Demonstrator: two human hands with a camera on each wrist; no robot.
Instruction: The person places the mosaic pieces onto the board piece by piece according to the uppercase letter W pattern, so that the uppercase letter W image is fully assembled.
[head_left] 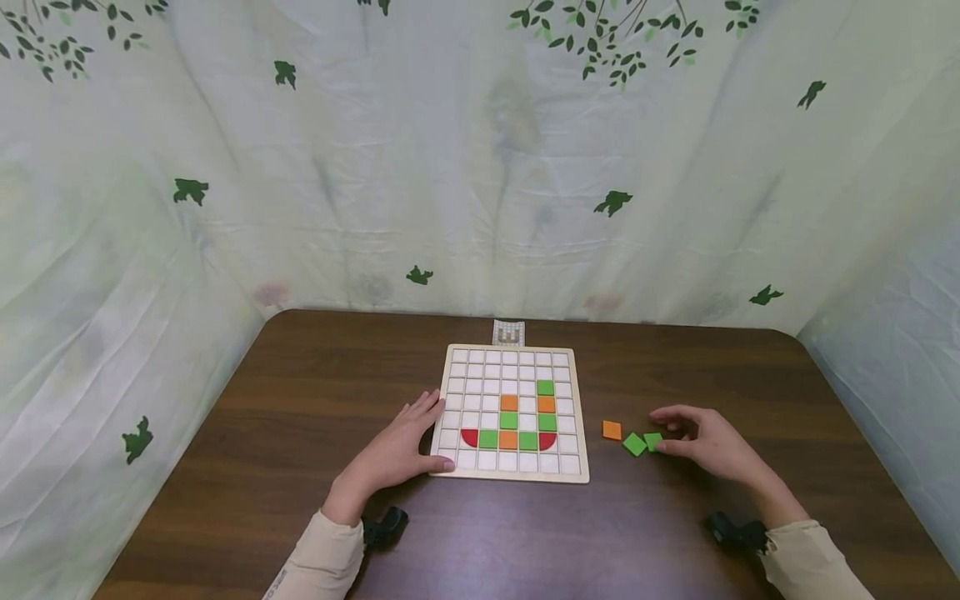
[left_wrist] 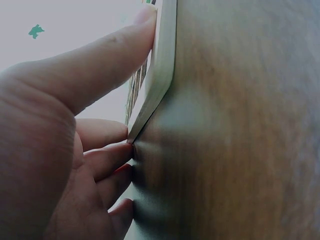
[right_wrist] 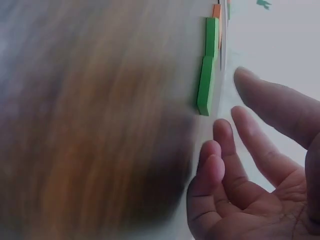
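Note:
A square board (head_left: 581, 433) with a pale wooden rim and a grid of white cells lies on the table. Orange, green and red tiles fill several cells in its lower right part. My left hand (head_left: 393, 450) rests at the board's left edge, fingers extended, the thumb over the near left corner. To the right of the board lie an orange tile (head_left: 612, 430) and two green tiles, one turned as a diamond (head_left: 634, 444). My right hand (head_left: 716, 442) is beside the farther right green tile (head_left: 652, 442), thumb and fingers apart; the right wrist view shows nothing between them.
A small printed card (head_left: 509, 333) lies at the board's far edge. The dark wooden table (head_left: 322, 367) ends in front of a pale curtain (head_left: 480, 208) with green leaf and bird prints. A dark wrist camera (head_left: 386, 528) shows at my left cuff.

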